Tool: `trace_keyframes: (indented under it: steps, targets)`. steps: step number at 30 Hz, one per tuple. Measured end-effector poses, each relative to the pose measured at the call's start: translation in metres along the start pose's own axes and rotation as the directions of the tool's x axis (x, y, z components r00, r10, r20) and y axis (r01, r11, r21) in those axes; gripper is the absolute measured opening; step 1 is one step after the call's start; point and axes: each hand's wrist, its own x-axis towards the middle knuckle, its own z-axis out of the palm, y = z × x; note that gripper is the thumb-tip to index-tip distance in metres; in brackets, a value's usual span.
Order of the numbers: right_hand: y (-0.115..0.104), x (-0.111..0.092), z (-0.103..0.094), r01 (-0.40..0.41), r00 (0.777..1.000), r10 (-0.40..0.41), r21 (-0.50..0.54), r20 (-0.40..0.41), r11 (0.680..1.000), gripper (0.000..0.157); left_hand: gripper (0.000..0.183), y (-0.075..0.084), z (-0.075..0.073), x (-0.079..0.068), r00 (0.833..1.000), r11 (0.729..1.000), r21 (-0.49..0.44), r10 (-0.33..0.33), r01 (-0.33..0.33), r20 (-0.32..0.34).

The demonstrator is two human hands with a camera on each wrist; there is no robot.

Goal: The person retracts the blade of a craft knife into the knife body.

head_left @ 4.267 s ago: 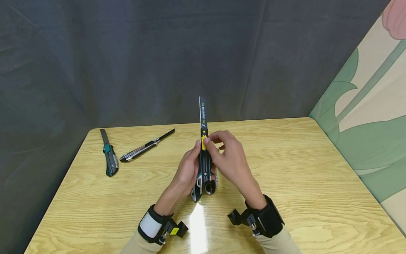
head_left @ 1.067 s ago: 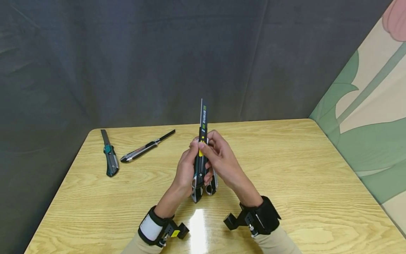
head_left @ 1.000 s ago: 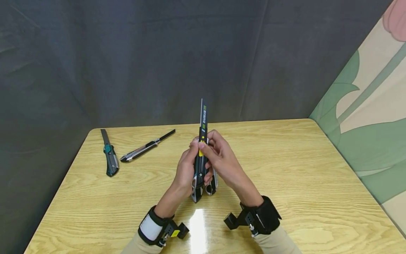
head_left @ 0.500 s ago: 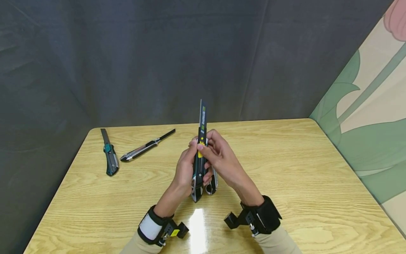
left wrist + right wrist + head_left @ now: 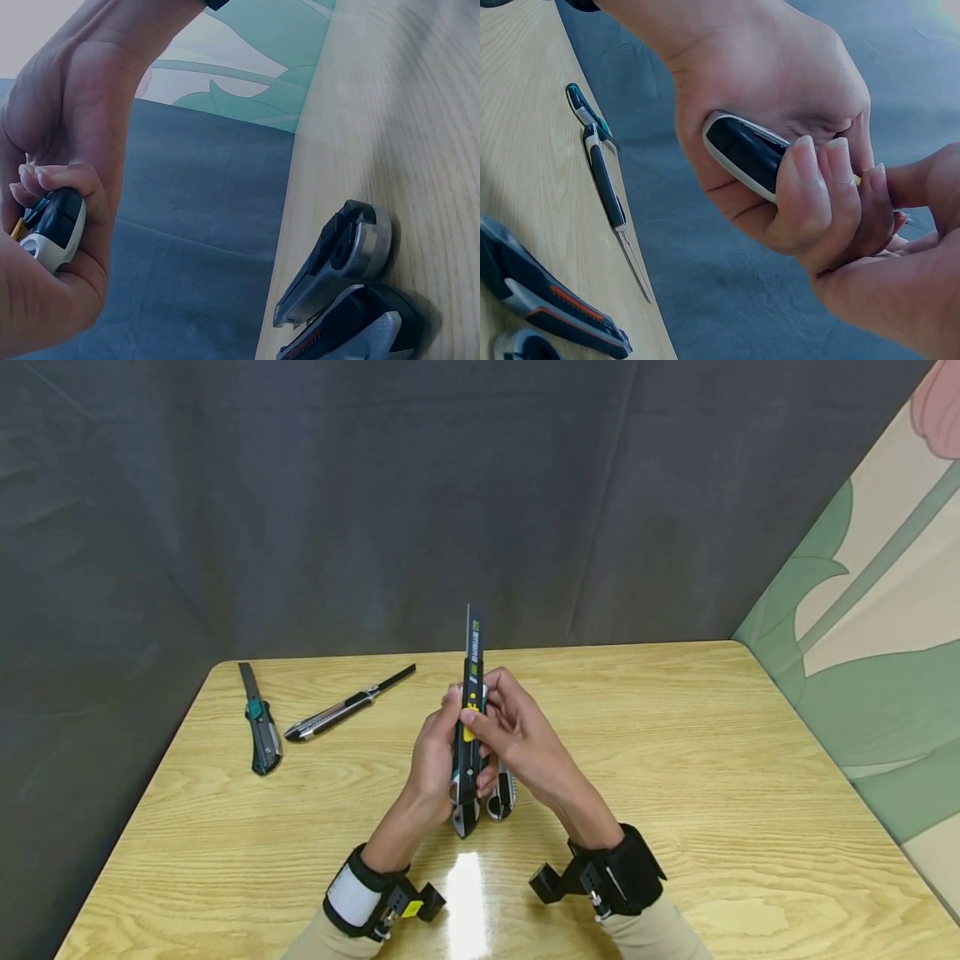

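Observation:
Near the middle of the head view a black utility knife (image 5: 467, 760) points away from me, blade (image 5: 474, 639) extended. My left hand (image 5: 431, 760) grips its handle from the left, and the left wrist view shows those fingers curled round it. My right hand (image 5: 528, 743) holds the knife from the other side, thumb pressed on the yellow slider (image 5: 470, 727). Its other fingers are partly hidden behind the handle. Below the hands, two more utility knives lie on the table: one with an orange strip (image 5: 570, 304) and a silver one (image 5: 501, 797), both partly covered.
At the table's left lie a teal-and-black utility knife (image 5: 262, 731) and a slim silver-and-black utility knife (image 5: 330, 717), both with blades out. A dark curtain (image 5: 480, 510) hangs behind the wooden table (image 5: 712, 760). A floral wall (image 5: 885, 693) stands on the right.
The right thumb has moved onto the yellow slider and slid with it toward me. The blade now sticks out less, and the held knife has shifted slightly left.

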Motion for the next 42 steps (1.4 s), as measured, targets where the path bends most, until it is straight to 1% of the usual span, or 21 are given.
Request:
trace_keyframes:
  steps: [3, 9, 14, 21, 26, 32, 37, 42]
  targets:
    - [0.0, 0.0, 0.0, -0.006, 1.0, 0.006, 0.001, -0.001, 1.0, 0.021, 0.052, 0.0, 0.001, 0.0, 1.0, 1.0, 0.011, 0.003, -0.003, -0.003]
    - [0.001, -0.001, 0.001, -0.001, 1.0, 0.001, 0.003, 0.023, 1.0, 0.027, 0.058, 0.001, 0.001, -0.001, 1.0, 1.0, 0.016, 0.011, -0.01, -0.023]
    - [0.001, -0.001, 0.001, 0.004, 1.0, -0.003, -0.009, 0.022, 1.0, 0.026, 0.059, 0.002, 0.001, -0.001, 1.0, 0.999, 0.029, 0.019, -0.019, -0.022]
    - [-0.002, -0.001, 0.0, -0.028, 0.998, 0.026, 0.044, 0.061, 0.999, 0.031, 0.063, 0.0, 0.002, 0.001, 0.998, 0.997, 0.061, 0.057, -0.056, -0.023]
    - [-0.011, -0.002, 0.001, -0.054, 0.995, 0.048, 0.071, 0.089, 0.996, 0.031, 0.063, 0.0, 0.003, 0.001, 0.997, 0.995, 0.068, 0.077, -0.075, -0.03]
    - [-0.02, -0.004, 0.001, -0.084, 0.989, 0.079, 0.03, 0.129, 0.996, 0.035, 0.061, 0.0, 0.003, 0.0, 0.996, 0.995, 0.07, 0.078, -0.075, -0.038]
    - [-0.018, -0.004, -0.001, -0.079, 0.986, 0.073, 0.031, 0.151, 0.996, 0.036, 0.06, 0.0, 0.003, -0.001, 0.997, 0.994, 0.08, 0.075, -0.073, -0.025]
    - [-0.018, -0.005, -0.001, -0.096, 0.981, 0.089, 0.032, 0.172, 0.995, 0.042, 0.062, 0.002, 0.004, 0.0, 0.995, 0.99, 0.109, 0.091, -0.087, -0.029]
